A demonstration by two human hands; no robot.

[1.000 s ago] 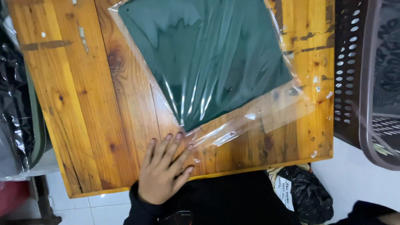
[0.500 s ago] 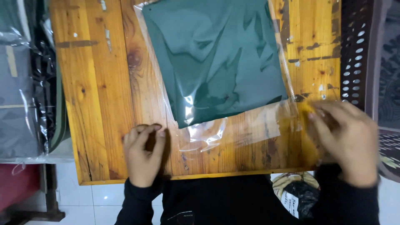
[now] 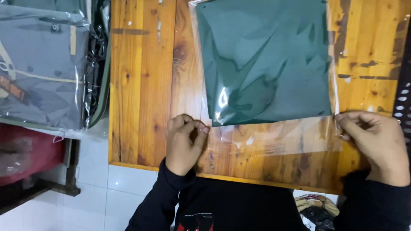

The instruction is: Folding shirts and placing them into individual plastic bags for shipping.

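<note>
At approx 9 o'clock, off the surface, we see 1 stack of grey folded garments in clear plastic bags [image 3: 40, 64], already bagged by the look of it, w/ crinkled black plastic film [image 3: 95, 51] just beside it.

Next comes the worn orange-brown wooden plank surface [image 3: 141, 85].

Our left hand [image 3: 183, 141] sits at approx 7 o'clock, fingers curled and pinched together on the left corner of the bag's open flap.

The dark green folded garment inside a clear flat plastic bag [image 3: 265, 60] lies at 12 to 1 o'clock on the surface, flat, square to us. The garment is fully inside; the transparent flap [image 3: 274, 139] at 5 o'clock extends past the cloth edge toward us and, in our view, isn't folded over or sealed yet. So insertion looks done; closing the flap looks left.

Our right hand [image 3: 374, 143] at 4 o'clock pinches the flap's right corner, thumb and fingers closed on the film.

Far right edge: a dark perforated plastic basket [image 3: 402, 98], 1, only partly in view.

Count: 2 hands, 1 green bagged garment, 1 grey stack (no. of pieces inside can't tell), 1 basket.
</note>
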